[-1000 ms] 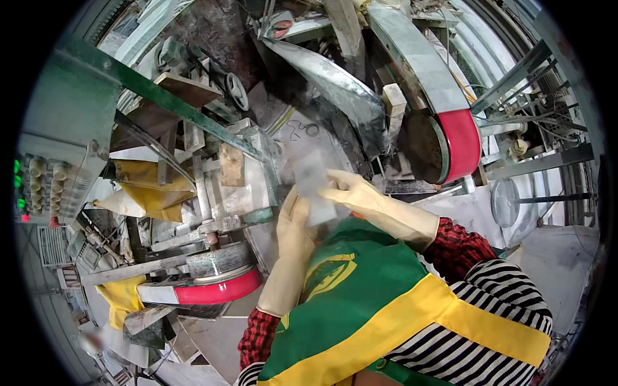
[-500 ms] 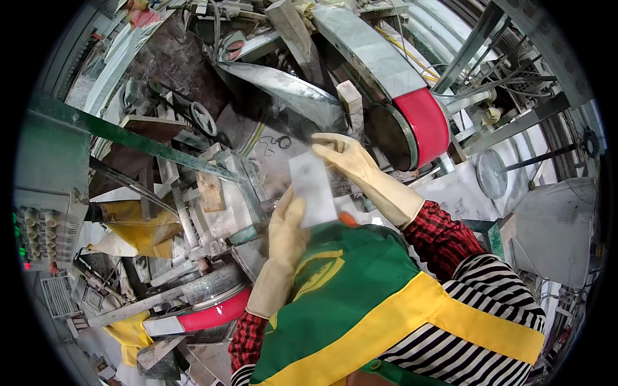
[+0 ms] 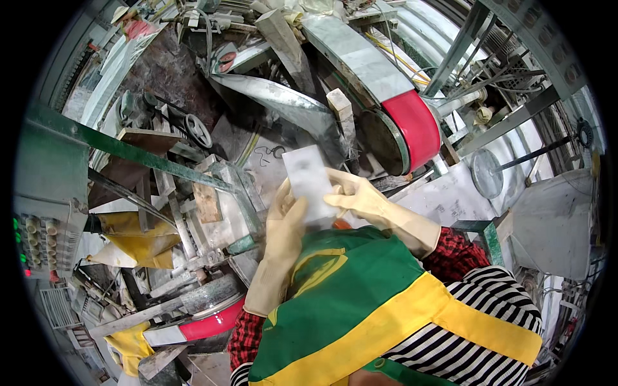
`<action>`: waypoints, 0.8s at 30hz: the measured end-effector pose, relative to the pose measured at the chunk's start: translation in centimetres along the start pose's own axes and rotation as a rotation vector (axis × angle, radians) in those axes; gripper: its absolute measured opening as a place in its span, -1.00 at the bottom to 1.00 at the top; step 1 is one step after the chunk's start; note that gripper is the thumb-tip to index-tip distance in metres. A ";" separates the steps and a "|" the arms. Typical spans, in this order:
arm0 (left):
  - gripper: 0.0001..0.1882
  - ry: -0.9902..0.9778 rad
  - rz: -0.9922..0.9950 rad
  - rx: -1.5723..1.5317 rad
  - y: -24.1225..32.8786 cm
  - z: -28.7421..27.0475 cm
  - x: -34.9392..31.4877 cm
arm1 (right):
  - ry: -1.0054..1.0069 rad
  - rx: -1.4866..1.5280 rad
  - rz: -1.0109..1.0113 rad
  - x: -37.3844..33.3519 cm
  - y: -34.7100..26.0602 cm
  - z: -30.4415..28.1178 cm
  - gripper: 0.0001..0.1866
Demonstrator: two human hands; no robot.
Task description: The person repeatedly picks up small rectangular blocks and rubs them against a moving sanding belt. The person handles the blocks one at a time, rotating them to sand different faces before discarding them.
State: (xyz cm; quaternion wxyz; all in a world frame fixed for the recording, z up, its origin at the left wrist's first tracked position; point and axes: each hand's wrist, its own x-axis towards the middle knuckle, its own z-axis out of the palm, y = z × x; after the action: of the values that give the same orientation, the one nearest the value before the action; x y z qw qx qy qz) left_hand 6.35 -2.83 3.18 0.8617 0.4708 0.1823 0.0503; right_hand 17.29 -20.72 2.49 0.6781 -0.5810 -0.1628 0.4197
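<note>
Both my hands wear cream rubber gloves and hold one flat, pale grey rectangular slab (image 3: 308, 181) upright in front of my chest. My left hand (image 3: 286, 219) grips its lower left edge. My right hand (image 3: 354, 196) clasps its right side, fingers across the face. Just beyond the slab runs a belt grinder with a red belt (image 3: 415, 125) over a large wheel. My green and yellow apron (image 3: 360, 309) fills the lower middle and hides the slab's lower end.
A second red-belted wheel (image 3: 206, 321) sits low on the left. A green metal beam (image 3: 122, 149) crosses the left side above yellow cloths (image 3: 138, 235). A grey control panel with buttons (image 3: 45, 238) is at far left, and a grey stone block (image 3: 557, 222) at right.
The slab has risen from low before my chest to upright, both hands still on it. The view has tilted, so the red belt sits more toward the centre.
</note>
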 end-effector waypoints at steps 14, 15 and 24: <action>-0.25 0.117 -0.011 0.410 0.6 2.7 7.4 | -0.038 0.468 -0.017 -3.0 -1.2 -2.0 -0.27; -0.25 0.031 -0.053 0.434 0.3 2.5 6.8 | 0.015 0.476 -0.019 -3.0 -1.4 -1.9 -0.27; -0.21 -0.093 -0.302 0.473 -1.4 1.1 3.5 | 0.754 0.099 -0.318 3.0 1.9 -12.4 -0.44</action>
State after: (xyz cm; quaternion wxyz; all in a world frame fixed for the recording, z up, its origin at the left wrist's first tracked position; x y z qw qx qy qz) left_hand 9.91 -3.50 1.61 0.7332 0.6279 0.2175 -0.1443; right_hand 27.19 -26.57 -3.45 0.7737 -0.6284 0.0295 0.0747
